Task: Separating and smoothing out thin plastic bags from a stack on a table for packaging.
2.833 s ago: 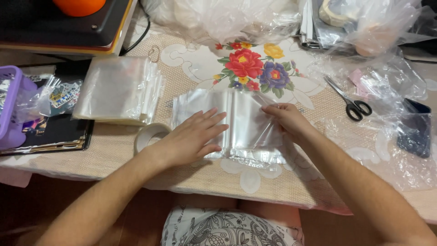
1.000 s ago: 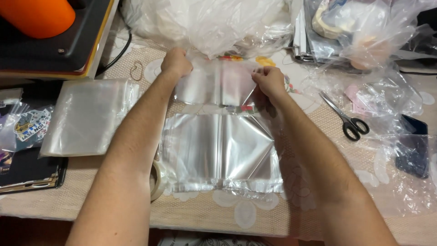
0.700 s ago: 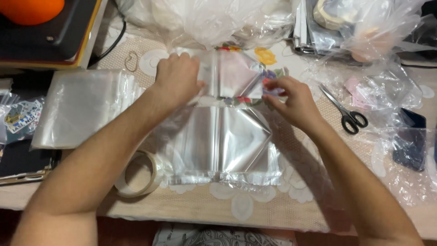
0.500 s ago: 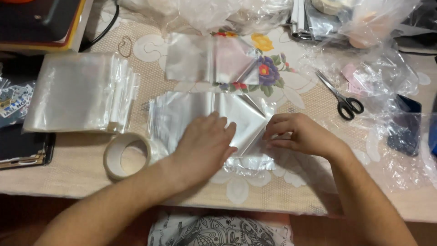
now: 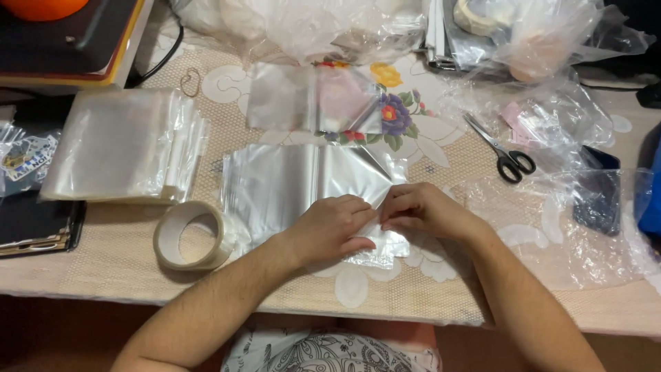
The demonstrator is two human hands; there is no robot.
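A stack of clear plastic bags (image 5: 289, 182) lies flat on the table in front of me. My left hand (image 5: 332, 224) rests on the bags' right part, fingers curled and pressing down. My right hand (image 5: 420, 207) meets it at the bags' right edge, fingertips pinching the plastic there. Farther back lies a smaller clear bag (image 5: 313, 100) over the flower print of the tablecloth.
A tape roll (image 5: 191, 235) sits left of the bags, and behind it a thick pile of clear sleeves (image 5: 120, 145). Black scissors (image 5: 501, 150) lie to the right among crumpled plastic (image 5: 551, 117). A rubber band (image 5: 191, 81) lies far left. More bunched plastic (image 5: 303, 24) fills the back.
My hands came back from the far bag, which now lies behind, to the near stack. Both now work at the stack's right edge.
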